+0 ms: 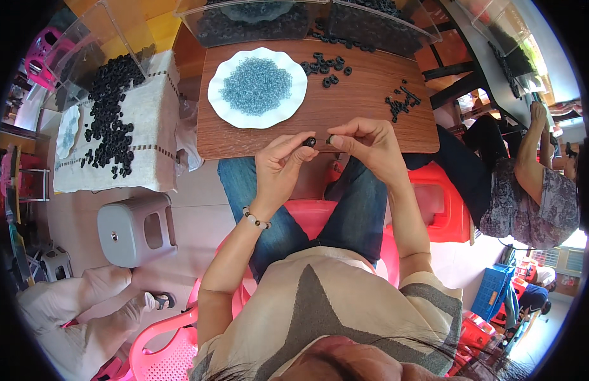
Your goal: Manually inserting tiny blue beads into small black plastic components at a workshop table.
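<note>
Between the thumb and fingers of my left hand (283,159) is a small black cylindrical part (309,142), its round end turned to the right. My right hand (369,147) pinches a tiny dark piece (329,139), too small to name, a short gap away from the black part. Both hands are over the near edge of the brown wooden table (370,70). Beyond my left hand stands a white scalloped plate (221,113) heaped with small clear bluish rings (256,86). Several loose black parts (326,66) lie right of the plate, and smaller black pieces (402,100) lie farther right.
Clear bins (256,25) of black parts line the table's far edge. At left, a cloth-covered table (148,120) carries a pile of black parts (110,120). A grey stool (132,232) and red stool (443,203) flank me. Another person (529,184) sits at right.
</note>
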`<control>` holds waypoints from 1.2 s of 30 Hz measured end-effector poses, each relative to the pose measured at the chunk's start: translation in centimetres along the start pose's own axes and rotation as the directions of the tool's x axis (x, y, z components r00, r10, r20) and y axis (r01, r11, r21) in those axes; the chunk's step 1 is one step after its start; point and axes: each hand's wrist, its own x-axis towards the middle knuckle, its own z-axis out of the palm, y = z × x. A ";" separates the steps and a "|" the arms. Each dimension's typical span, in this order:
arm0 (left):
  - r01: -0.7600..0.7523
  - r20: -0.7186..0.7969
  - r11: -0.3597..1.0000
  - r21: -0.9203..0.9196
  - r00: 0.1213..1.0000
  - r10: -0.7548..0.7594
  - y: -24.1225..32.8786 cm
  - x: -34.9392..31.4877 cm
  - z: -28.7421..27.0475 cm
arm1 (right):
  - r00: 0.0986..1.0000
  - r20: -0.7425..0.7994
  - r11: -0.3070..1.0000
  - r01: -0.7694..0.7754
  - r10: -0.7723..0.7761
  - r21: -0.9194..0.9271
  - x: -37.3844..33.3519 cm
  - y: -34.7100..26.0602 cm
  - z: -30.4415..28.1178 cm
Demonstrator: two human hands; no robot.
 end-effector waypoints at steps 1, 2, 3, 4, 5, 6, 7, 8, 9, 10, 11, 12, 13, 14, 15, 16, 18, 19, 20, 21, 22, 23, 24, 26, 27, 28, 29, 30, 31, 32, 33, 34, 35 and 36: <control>-0.006 -0.002 1.000 -0.007 1.000 0.006 0.1 -0.1 0.1 | 1.000 0.010 1.000 0.004 -0.004 0.014 -0.3 -0.4 0.2; -0.006 -0.003 1.000 -0.008 1.000 0.006 0.2 -0.1 0.1 | 1.000 0.021 1.000 0.007 -0.008 0.028 -0.5 -0.6 0.4; -0.032 0.004 0.999 0.029 0.999 0.031 0.4 -0.1 0.1 | 1.000 0.022 1.000 0.007 -0.007 0.026 -0.6 -0.7 0.6; -0.057 0.011 0.996 0.064 0.998 0.057 0.5 -0.1 0.2 | 1.000 0.006 1.000 0.019 -0.019 0.005 -0.7 -0.7 0.7; -0.057 0.010 0.996 0.062 0.998 0.056 0.5 -0.1 0.3 | 0.999 -0.009 0.999 0.032 -0.032 -0.017 -0.8 -0.8 0.9; -0.105 -0.009 0.989 0.105 0.994 0.106 0.5 0.0 0.4 | 0.999 -0.009 0.999 0.030 -0.031 -0.020 -0.8 -1.0 1.0; -0.150 -0.027 0.977 0.150 0.987 0.156 0.5 0.0 0.5 | 0.999 -0.019 0.998 0.041 -0.042 -0.049 -0.9 -1.2 1.2; -0.149 -0.029 0.978 0.149 0.987 0.155 0.6 0.0 0.4 | 0.998 -0.029 0.996 0.052 -0.055 -0.079 -0.9 -1.2 1.4; -0.167 -0.030 0.966 0.196 0.984 0.176 0.7 0.0 0.4 | 0.998 -0.027 0.995 0.051 -0.053 -0.080 -0.9 -1.3 1.5; -0.185 -0.028 0.953 0.241 0.980 0.197 0.8 0.0 0.4 | 0.999 -0.033 0.997 0.038 -0.041 -0.073 -0.9 -1.3 1.6; -0.184 -0.029 0.953 0.240 0.980 0.197 0.7 -0.1 0.4 | 0.999 -0.040 0.998 0.025 -0.028 -0.065 -0.9 -1.3 1.8; -0.195 -0.033 0.950 0.244 0.977 0.209 0.7 -0.1 0.4 | 0.999 -0.039 0.998 0.024 -0.027 -0.066 -1.0 -1.3 1.9; -0.205 -0.037 0.947 0.247 0.975 0.220 0.7 -0.1 0.4 | 0.999 -0.048 0.993 0.014 -0.019 -0.116 -1.0 -1.4 2.0; -0.204 -0.038 0.947 0.246 0.975 0.220 0.7 -0.1 0.4 | 0.998 -0.057 0.986 0.003 -0.012 -0.166 -1.0 -1.4 2.0; -0.235 -0.021 0.930 0.284 0.968 0.251 0.8 -0.1 0.4 | 0.998 -0.057 0.986 0.002 -0.011 -0.167 -1.0 -1.3 2.1; -0.264 -0.004 0.909 0.321 0.960 0.280 0.9 -0.1 0.4 | 0.998 -0.052 0.984 0.017 -0.027 -0.180 -1.0 -1.1 2.2; -0.279 0.000 0.894 0.350 0.955 0.298 1.1 -0.1 0.4 | 0.998 -0.047 0.981 0.031 -0.041 -0.193 -1.0 -1.1 2.4; -0.294 0.005 0.877 0.381 0.949 0.317 1.1 -0.2 0.4 | 0.998 -0.053 0.971 0.031 -0.045 -0.235 -1.0 -1.1 2.4; -0.293 0.004 0.877 0.380 0.949 0.316 1.0 -0.2 0.4 | 0.997 -0.058 0.960 0.031 -0.049 -0.277 -1.1 -1.2 2.5; -0.317 0.008 0.856 0.408 0.939 0.344 0.9 -0.3 0.5 | 0.997 -0.057 0.960 0.030 -0.048 -0.277 -1.1 -1.0 2.5; -0.340 0.014 0.834 0.434 0.929 0.371 0.9 -0.3 0.5 | 0.998 -0.050 0.966 0.017 -0.031 -0.258 -1.1 -0.8 2.4; -0.339 0.013 0.835 0.434 0.929 0.371 0.9 -0.4 0.6 | 0.999 -0.041 0.971 0.004 -0.014 -0.238 -1.1 -0.6 2.3; -0.347 0.012 0.832 0.433 0.925 0.379 0.9 -0.4 0.7 | 0.999 -0.041 0.971 0.003 -0.013 -0.239 -1.0 -0.5 2.4; -0.355 0.011 0.830 0.430 0.921 0.388 1.0 -0.4 0.8 | 0.999 -0.046 0.986 -0.013 0.005 -0.164 -1.0 -0.3 2.4; -0.383 0.018 0.813 0.439 0.908 0.418 0.9 -0.4 0.9 | 0.999 -0.047 0.986 -0.013 0.006 -0.165 -1.1 -0.2 2.5; -0.409 0.024 0.794 0.449 0.894 0.447 0.9 -0.5 0.8 | 0.999 -0.037 0.992 -0.020 0.015 -0.128 -1.1 0.0 2.5; -0.408 0.022 0.795 0.450 0.894 0.447 0.8 -0.6 0.9 | 0.999 -0.027 0.996 -0.026 0.024 -0.091 -1.2 0.1 2.6; -0.412 0.022 0.792 0.450 0.892 0.452 0.5 -0.8 0.9 | 0.999 -0.026 0.995 -0.026 0.024 -0.092 -1.2 0.2 2.7; -0.417 0.021 0.790 0.450 0.889 0.457 0.4 -1.0 1.0 | 0.998 -0.037 0.996 -0.055 0.053 -0.063 -1.3 0.3 2.8; -0.417 0.020 0.790 0.450 0.889 0.458 0.3 -1.0 1.1 | 0.995 -0.047 0.996 -0.084 0.083 -0.035 -1.3 0.3 2.9; -0.414 0.020 0.787 0.457 0.890 0.456 0.3 -1.1 1.1 | 0.996 -0.046 0.996 -0.084 0.082 -0.036 -1.4 0.3 3.0; -0.411 0.020 0.785 0.464 0.890 0.455 0.3 -1.1 1.1 | 0.995 -0.063 0.996 -0.080 0.077 -0.041 -1.5 0.3 3.1; -0.412 0.020 0.784 0.464 0.890 0.455 0.3 -1.2 1.2 | 0.994 -0.080 0.996 -0.076 0.072 -0.046 -1.6 0.3 3.2; -0.408 0.018 0.789 0.459 0.892 0.452 0.3 -1.1 1.2 | 0.994 -0.079 0.996 -0.075 0.071 -0.046 -1.6 0.3 3.1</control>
